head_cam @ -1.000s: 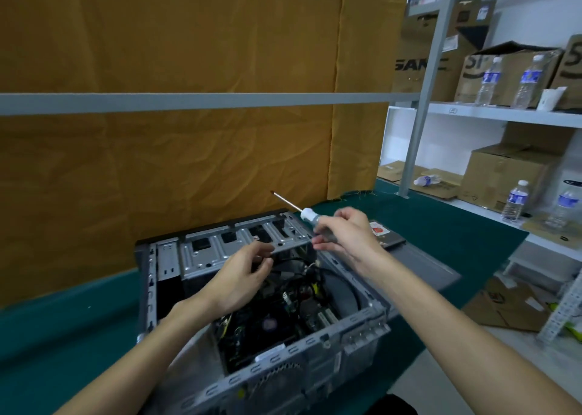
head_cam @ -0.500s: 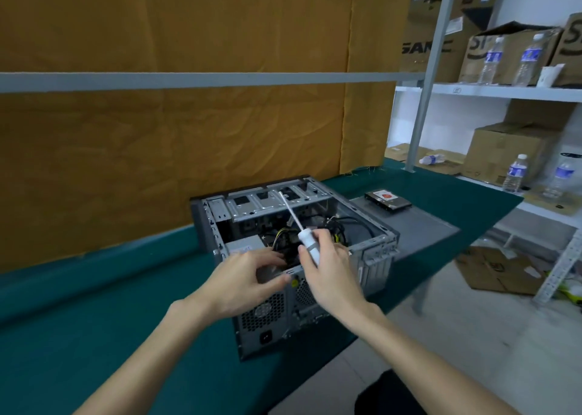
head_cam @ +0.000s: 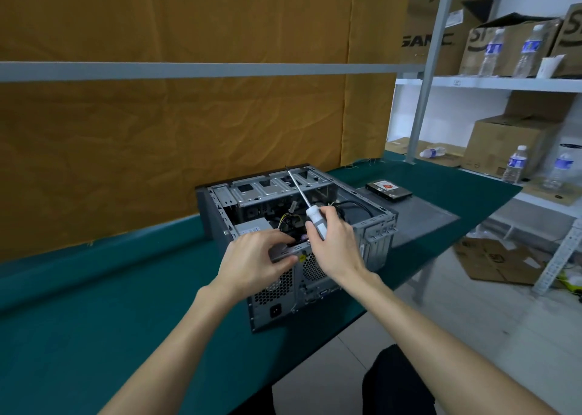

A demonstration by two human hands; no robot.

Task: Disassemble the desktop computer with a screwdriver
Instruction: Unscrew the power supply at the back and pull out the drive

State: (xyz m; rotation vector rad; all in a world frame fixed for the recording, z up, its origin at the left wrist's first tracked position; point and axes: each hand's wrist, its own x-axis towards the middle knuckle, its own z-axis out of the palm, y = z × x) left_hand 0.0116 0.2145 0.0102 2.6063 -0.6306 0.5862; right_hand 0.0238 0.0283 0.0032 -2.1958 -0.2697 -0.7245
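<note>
while the left hand (head_cam: 255, 257) grips the computer case (head_cam: 374, 225) rim, the right hand (head_cam: 333, 244) holds the screwdriver (head_cam: 310, 208).

Even indoor light, soft faint shadows, wide-angle bending at the edges, slight blur throughout

You are gripping a white-handled screwdriver (head_cam: 316, 218) over a grey computer case (head_cam: 374, 235), sitting on a teal-green desk (head_cam: 94, 313), facing a mustard-brown curtain (head_cam: 189, 131).
</note>
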